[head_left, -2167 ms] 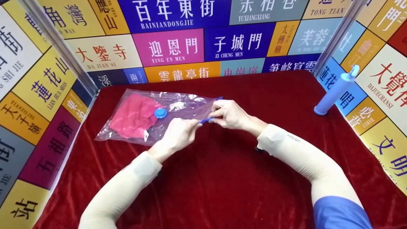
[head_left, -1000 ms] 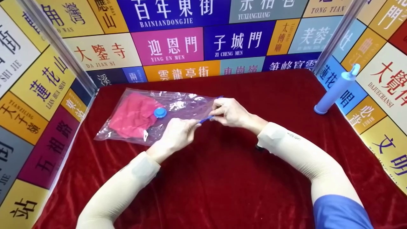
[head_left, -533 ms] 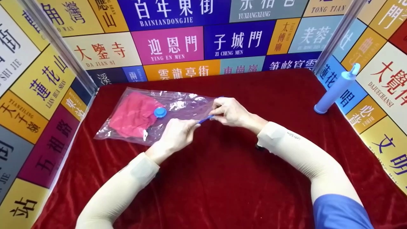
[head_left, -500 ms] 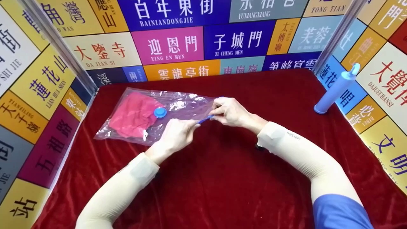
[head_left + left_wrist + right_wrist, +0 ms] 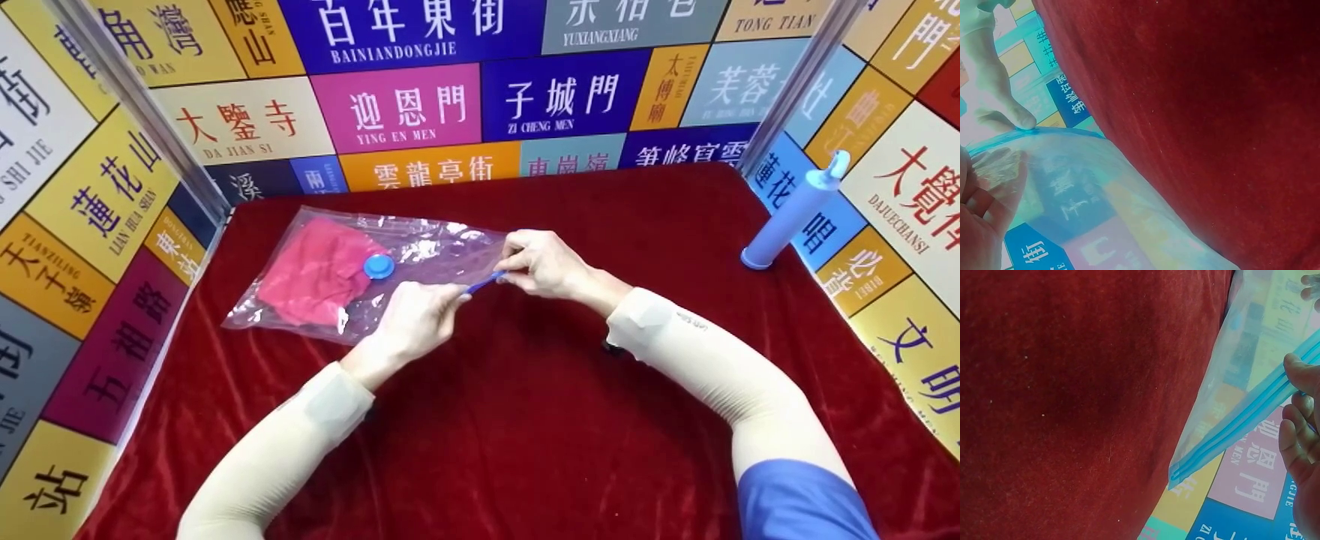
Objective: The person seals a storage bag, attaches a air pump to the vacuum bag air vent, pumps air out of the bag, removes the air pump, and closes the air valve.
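Observation:
A clear plastic vacuum storage bag lies at the left of the cloth-covered table. Inside it is a folded pinkish-red cloth, and a round blue valve cap sits beside that cloth. The bag's blue zip seal runs between the two hands at the open-side edge. My left hand pinches the seal near its close end. Farther along, my right hand pinches it between thumb and fingers. In the right wrist view the double-ridged seal stretches out past the right thumb.
A light blue hand pump with a hooked top stands on the right side of the table. Dark red velvet covers the tabletop. Panels with printed street names wall in the back and both sides.
The right hand has shifted up slightly, and the blue seal tip beyond it no longer shows. The left hand has moved a little down and left, still pinching the seal.

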Demonstrator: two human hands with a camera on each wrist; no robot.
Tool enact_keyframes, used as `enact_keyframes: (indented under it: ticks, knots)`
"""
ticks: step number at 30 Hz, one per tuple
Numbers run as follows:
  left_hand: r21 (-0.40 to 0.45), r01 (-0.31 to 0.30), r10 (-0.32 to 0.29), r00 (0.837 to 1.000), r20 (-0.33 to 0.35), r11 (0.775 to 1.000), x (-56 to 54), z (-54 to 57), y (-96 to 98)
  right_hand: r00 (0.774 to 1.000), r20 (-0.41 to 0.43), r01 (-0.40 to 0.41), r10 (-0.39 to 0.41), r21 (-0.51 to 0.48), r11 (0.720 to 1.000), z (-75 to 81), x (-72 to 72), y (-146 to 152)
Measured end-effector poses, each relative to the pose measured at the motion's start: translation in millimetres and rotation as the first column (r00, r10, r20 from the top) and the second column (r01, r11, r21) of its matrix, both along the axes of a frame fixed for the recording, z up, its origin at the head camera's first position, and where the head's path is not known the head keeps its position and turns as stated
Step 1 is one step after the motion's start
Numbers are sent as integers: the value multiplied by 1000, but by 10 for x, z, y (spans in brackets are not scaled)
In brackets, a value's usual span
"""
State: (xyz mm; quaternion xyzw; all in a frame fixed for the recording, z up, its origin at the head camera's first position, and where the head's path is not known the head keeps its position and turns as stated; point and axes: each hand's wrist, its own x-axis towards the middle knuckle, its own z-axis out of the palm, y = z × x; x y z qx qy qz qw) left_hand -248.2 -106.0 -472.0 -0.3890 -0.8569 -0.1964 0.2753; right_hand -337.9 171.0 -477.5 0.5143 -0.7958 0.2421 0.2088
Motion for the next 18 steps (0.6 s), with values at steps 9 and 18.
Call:
enact_keyframes:
  ticks: [9,18]
  knots:
    - [26,23,-23,999,-30,999,13,-15,-20,1000,-26,-12,11,-47,999,-17,5,-5]
    - [24,24,-23,1000,-20,999,29,4,-33,1000,-8,-16,16,-33,999,-12,-16,17]
